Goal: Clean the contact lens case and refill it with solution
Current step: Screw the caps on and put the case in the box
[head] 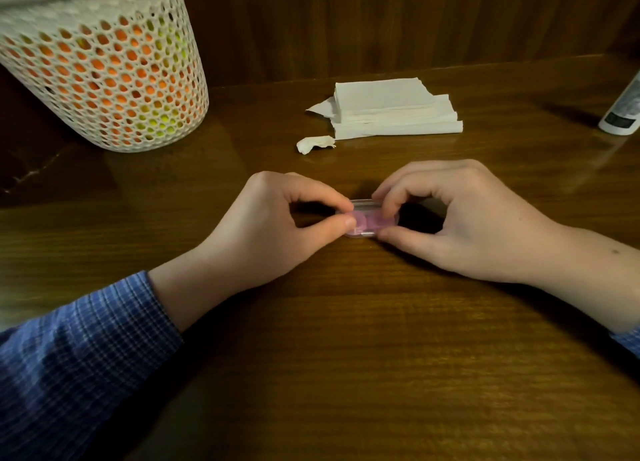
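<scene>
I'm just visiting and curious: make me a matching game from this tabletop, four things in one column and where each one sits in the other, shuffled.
Things:
1. mesh basket
2. stack of paper napkins
3. white bottle
4. contact lens case

Places:
A. at the right edge of the view
B. pinched between both hands, in the middle
C. far left of the table
D. beyond the hands, near the wooden wall

Pairs: 1-C, 2-D, 3-A, 4-B
</scene>
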Available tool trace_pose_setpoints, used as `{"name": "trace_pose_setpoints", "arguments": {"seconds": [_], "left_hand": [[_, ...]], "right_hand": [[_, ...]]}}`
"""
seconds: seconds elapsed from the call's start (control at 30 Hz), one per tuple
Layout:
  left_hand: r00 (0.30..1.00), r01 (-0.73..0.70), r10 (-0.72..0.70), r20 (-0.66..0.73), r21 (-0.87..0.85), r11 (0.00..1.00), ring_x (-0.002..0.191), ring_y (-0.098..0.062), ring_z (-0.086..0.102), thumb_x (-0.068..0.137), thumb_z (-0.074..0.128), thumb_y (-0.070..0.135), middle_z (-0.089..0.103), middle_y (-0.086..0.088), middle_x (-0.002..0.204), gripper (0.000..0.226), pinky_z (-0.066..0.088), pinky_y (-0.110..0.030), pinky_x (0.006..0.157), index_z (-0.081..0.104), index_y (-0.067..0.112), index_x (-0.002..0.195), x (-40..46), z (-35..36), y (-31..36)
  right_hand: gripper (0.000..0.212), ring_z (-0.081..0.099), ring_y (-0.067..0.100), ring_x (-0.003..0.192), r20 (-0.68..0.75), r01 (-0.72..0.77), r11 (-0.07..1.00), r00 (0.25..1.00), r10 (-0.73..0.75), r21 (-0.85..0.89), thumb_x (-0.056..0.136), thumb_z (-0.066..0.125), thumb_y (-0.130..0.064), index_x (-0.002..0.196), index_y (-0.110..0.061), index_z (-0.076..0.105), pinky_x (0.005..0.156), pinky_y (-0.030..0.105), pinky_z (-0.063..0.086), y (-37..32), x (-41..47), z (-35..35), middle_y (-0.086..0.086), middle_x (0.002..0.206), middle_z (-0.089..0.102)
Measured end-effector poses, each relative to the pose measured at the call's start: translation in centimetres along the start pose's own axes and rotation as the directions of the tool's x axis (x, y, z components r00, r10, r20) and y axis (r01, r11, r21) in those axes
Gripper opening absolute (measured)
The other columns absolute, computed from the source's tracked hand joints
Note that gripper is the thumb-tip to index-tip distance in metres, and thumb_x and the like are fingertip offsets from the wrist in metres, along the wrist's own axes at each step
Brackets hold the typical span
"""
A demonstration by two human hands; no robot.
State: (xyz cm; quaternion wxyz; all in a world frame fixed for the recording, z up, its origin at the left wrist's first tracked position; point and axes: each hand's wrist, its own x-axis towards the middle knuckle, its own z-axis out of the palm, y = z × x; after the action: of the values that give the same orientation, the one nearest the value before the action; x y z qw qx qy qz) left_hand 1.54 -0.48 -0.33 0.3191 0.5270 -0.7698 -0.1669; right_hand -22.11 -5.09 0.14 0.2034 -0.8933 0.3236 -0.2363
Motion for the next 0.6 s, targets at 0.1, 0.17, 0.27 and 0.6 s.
{"name": "trace_pose_setpoints", "arguments": {"seconds": [0.1,0.17,0.27,0.6], "left_hand": [[0.997,-0.076,0.078,-0.02,0.071,0.995,0.111,0.003,0.065,0.09,0.067,0.035,0.075,0.013,0.114,0.026,0.051,-0.014,0.096,0.078,0.027,0.112,0.1,0.5,0.6],[0.993,-0.117,0.113,0.038,0.12,0.986,0.116,-0.001,0.062,0.095,0.062,0.032,0.072,0.01,0.122,0.031,0.051,-0.02,0.1,0.074,0.024,0.122,0.3,0.8,0.9],[0.99,-0.128,0.116,0.085,0.152,0.98,0.122,-0.003,0.058,0.1,0.059,0.03,0.069,0.01,0.128,0.035,0.049,-0.027,0.104,0.067,0.024,0.133,0.5,1.0,1.0],[0.995,-0.092,0.084,0.051,0.174,0.981,0.119,-0.004,0.055,0.098,0.062,0.028,0.069,0.011,0.123,0.033,0.046,-0.025,0.101,0.068,0.027,0.13,0.5,2.2,1.0]], "right_hand": [[0.014,0.068,0.006,0.093,-0.003,-0.02,0.999,1.0,0.02,-0.033,0.08,0.073,-0.039,0.091,-0.031,0.074,0.086,0.036,0.06,0.6,0.1,-1.0,-0.012,0.099,0.072],[0.015,0.068,0.008,0.093,-0.009,-0.066,0.998,0.998,0.065,-0.017,0.078,0.073,-0.041,0.09,-0.031,0.073,0.086,0.041,0.06,1.1,0.2,-1.9,-0.011,0.098,0.072],[0.018,0.068,0.01,0.097,0.012,-0.111,0.994,0.994,0.112,-0.012,0.076,0.072,-0.043,0.09,-0.033,0.073,0.088,0.043,0.06,1.5,0.4,-2.5,-0.011,0.1,0.072],[0.016,0.066,0.006,0.099,0.0,-0.148,0.988,0.989,0.148,-0.04,0.076,0.072,-0.043,0.091,-0.036,0.07,0.092,0.038,0.059,1.7,0.0,-2.4,-0.012,0.103,0.072]]}}
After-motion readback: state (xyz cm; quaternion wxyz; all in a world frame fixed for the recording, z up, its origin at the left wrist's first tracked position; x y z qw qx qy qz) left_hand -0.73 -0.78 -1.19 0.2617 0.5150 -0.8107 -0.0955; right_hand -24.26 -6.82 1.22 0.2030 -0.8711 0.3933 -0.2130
